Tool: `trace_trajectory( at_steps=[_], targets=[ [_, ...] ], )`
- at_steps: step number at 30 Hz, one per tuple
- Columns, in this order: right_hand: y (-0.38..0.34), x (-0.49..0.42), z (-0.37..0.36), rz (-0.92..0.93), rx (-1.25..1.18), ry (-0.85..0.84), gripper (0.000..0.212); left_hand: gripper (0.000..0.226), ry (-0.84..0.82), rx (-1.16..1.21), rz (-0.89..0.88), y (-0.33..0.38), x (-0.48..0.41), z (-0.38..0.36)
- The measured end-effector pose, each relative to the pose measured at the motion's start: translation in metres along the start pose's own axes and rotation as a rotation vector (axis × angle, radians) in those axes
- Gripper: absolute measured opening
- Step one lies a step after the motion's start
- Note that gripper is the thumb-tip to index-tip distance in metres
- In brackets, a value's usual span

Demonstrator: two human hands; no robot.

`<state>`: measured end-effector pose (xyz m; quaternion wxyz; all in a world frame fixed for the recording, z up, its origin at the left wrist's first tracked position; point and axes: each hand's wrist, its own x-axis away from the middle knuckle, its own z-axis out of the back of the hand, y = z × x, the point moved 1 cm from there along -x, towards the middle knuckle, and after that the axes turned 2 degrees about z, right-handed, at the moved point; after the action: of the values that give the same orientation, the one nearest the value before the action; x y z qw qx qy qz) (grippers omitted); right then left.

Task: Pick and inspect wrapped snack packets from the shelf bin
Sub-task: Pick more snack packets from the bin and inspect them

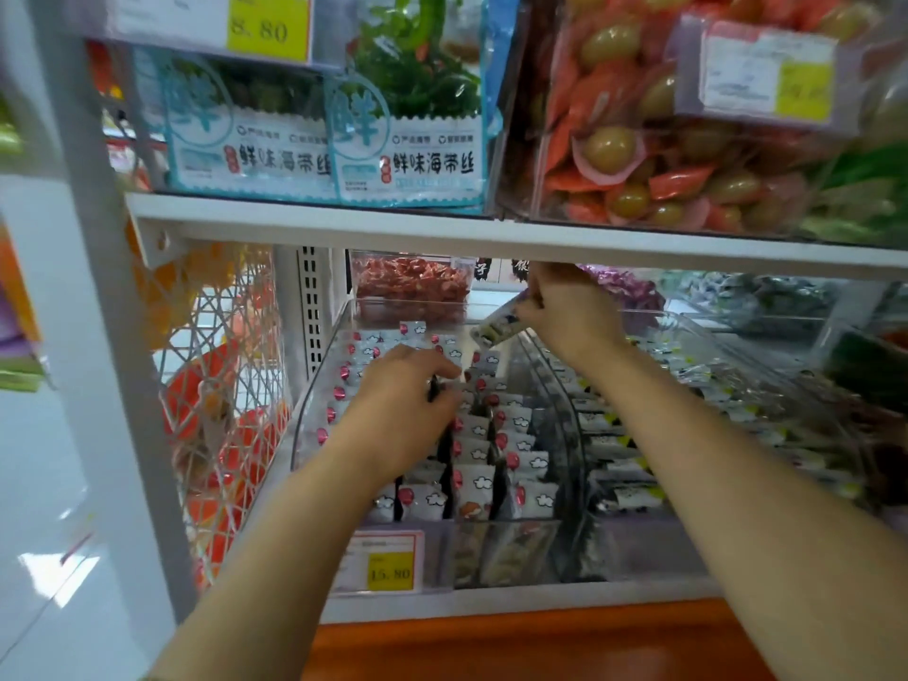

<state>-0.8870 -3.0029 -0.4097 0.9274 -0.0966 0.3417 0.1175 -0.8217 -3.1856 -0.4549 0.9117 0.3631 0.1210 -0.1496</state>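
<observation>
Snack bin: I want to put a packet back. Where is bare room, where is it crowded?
Bare floor shows at the bin's back right, between the white packets and its clear right wall, under the right hand's packet. The orange ledge in front is bare too. Crowded: the rows around the left hand and the neighbouring bin.

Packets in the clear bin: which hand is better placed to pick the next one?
Left, probably. The left hand is down in the bin, fingers curled on the packets. The right hand is raised near the shelf above and already holds a lifted packet.
</observation>
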Motion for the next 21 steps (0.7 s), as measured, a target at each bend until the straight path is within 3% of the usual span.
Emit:
trace_trajectory(
  at_steps=[5,9,12,16,21],
  targets=[
    [-0.007,0.056,0.034,-0.274,-0.41,0.235,0.018,0.041,0.084,0.193,0.058,0.01,0.017,0.008],
    [-0.02,0.085,0.048,-0.464,-0.779,0.259,0.019,0.039,0.008,0.408,0.11,0.019,0.028,0.007],
    [-0.026,0.096,0.055,-0.494,-0.879,0.224,0.017,0.015,-0.054,0.632,0.132,0.025,0.032,0.006],
    [-0.028,0.109,0.057,-0.492,-1.153,0.187,0.008,0.02,-0.06,0.842,0.242,0.019,0.028,0.004],
    [-0.025,0.117,0.051,-0.517,-1.255,0.182,0.014,0.02,-0.085,1.14,0.341,0.015,0.024,0.001]
  ],
)
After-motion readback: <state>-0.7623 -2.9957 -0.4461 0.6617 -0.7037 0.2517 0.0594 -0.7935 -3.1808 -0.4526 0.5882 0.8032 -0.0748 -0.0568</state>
